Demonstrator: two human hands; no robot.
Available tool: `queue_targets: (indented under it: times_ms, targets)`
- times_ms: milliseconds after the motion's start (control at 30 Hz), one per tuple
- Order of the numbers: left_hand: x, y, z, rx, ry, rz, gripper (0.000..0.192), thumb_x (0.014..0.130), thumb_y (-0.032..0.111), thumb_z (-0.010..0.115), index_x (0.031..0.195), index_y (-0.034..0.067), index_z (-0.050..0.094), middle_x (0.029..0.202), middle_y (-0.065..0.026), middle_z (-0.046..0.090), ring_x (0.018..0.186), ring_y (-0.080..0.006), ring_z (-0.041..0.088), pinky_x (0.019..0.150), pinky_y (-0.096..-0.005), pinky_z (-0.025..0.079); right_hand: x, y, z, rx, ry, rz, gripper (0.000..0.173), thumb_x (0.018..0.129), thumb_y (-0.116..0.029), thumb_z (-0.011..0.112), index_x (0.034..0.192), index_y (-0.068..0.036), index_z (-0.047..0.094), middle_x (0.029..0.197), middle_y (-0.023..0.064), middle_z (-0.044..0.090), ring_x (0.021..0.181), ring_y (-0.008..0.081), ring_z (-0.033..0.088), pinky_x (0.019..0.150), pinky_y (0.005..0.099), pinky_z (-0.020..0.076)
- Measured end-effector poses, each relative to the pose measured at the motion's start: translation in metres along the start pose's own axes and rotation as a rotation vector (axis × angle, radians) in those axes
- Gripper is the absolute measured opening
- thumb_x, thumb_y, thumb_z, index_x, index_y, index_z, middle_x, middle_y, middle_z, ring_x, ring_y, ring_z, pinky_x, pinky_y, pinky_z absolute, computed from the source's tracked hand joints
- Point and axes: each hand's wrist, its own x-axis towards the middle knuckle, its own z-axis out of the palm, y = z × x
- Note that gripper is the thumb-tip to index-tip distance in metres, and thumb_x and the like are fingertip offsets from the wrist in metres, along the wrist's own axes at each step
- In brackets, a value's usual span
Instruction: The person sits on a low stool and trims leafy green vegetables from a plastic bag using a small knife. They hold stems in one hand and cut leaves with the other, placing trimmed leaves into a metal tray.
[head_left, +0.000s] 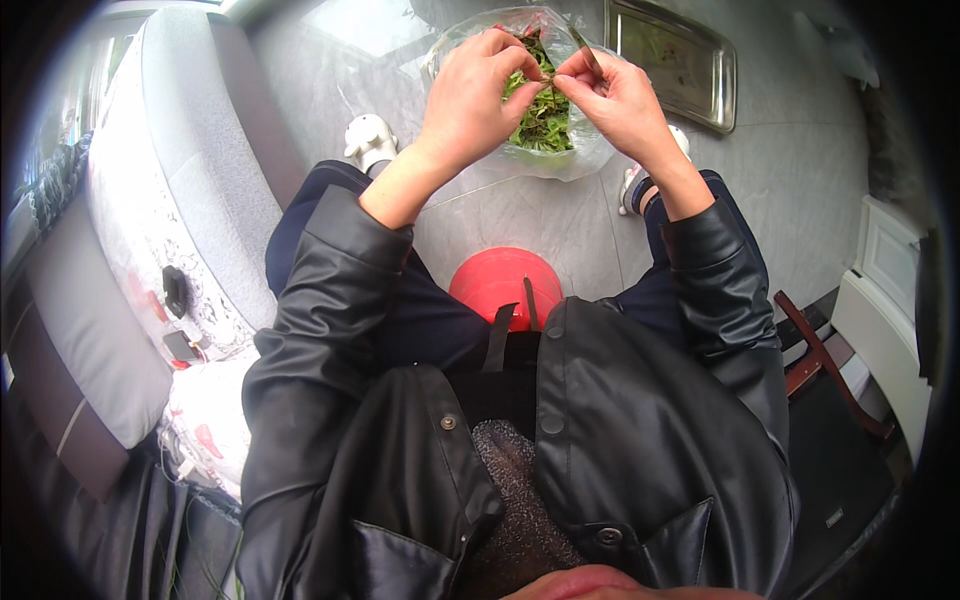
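Observation:
Over an open clear plastic bag (592, 154) of leafy greens (551, 124), my two hands meet at the fingertips. My left hand (476, 97) pinches one side of a small brownish plant piece (547, 78). My right hand (626, 97) pinches its other side between thumb and forefinger. A narrow dark strip (587, 54) sticks up from my right fingers; whether it is a knife blade or a leaf, I cannot tell. Dark, stringy stems mix with the green leaves in the bag, which rests on the floor.
A rectangular metal tray (675, 64) lies on the grey tiled floor (787, 172) beyond the bag. A red plastic bucket or stool (506, 277) is between my legs. The sofa (210, 135) lines the left; a wooden-armed chair (832, 442) stands at right. White shoes (369, 139) flank the bag.

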Motion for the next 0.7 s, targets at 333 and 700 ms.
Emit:
queue_targets:
  times_ms: [333, 700]
  targets:
    - [0.004, -0.014, -0.012, -0.636, -0.357, -0.74, 0.025, 0.089, 0.027, 0.061, 0.098, 0.005, 0.067, 0.098, -0.0004, 0.066, 0.096, -0.0112, 0.054, 0.092, -0.026, 0.037, 0.005, 0.007, -0.012, 0.117, -0.106, -0.014, 0.013, 0.092, -0.012, 0.065, 0.099, -0.001, 0.064, 0.085, -0.0036, 0.06, 0.076, 0.0033, 0.051, 0.069, 0.0203, 0.0425]
    - [0.007, -0.024, -0.025, -0.567, -0.27, -0.781, 0.033, 0.088, 0.038, 0.065, 0.087, 0.005, 0.071, 0.081, 0.0013, 0.064, 0.082, -0.0073, 0.053, 0.078, -0.0227, 0.039, 0.011, 0.017, -0.042, 0.194, -0.108, -0.005, 0.015, 0.092, -0.013, 0.065, 0.102, -0.002, 0.064, 0.087, -0.0047, 0.06, 0.081, 0.0024, 0.052, 0.075, 0.0187, 0.0417]
